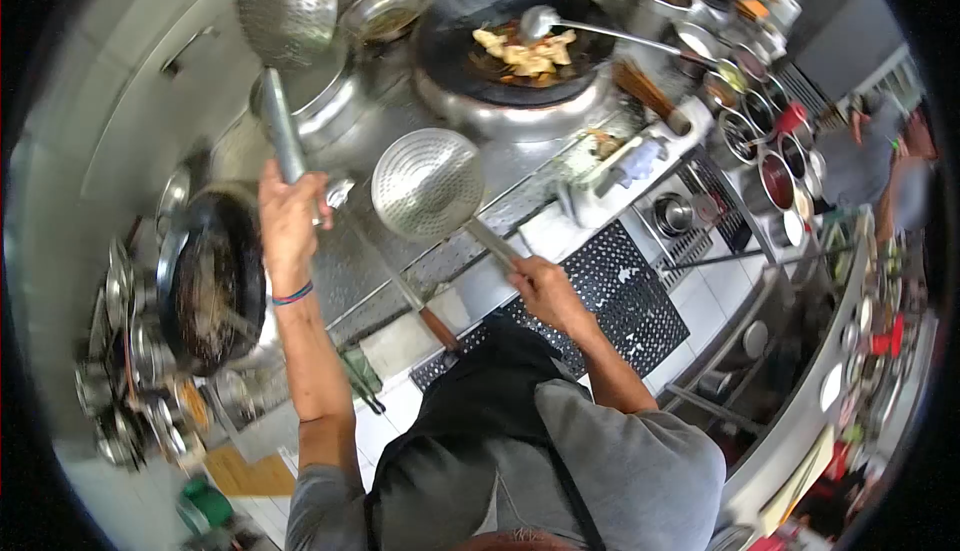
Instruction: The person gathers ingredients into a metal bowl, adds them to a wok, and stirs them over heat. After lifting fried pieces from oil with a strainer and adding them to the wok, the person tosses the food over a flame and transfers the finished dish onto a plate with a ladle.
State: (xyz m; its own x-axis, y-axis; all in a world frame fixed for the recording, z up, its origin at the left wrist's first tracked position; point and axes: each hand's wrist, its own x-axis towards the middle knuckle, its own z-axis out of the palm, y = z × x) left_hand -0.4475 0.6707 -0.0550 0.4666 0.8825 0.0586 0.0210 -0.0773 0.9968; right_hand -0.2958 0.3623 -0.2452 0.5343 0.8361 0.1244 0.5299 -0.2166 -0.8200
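Observation:
My left hand (292, 213) is closed round the metal handle of a large perforated strainer (287, 6), held over a pot at the upper left. In my right hand (545, 291) is the handle of a smaller perforated skimmer (428, 183), held level over the steel counter, its fingers wrapped round the grip. Behind it a black wok (455, 31) sits on a ring burner with pale and orange food (530, 54) inside. A ladle (540, 23) rests in that wok. Between my hands a wooden-handled utensil (437, 326) lies across the counter edge.
A second dark wok (212, 281) stands at the left. Bowls and containers (775, 179) of seasonings line the right, beside a bamboo brush (650, 91). Black perforated mats (625, 296) lie on the tiled floor. Another person (860, 156) stands at the far right.

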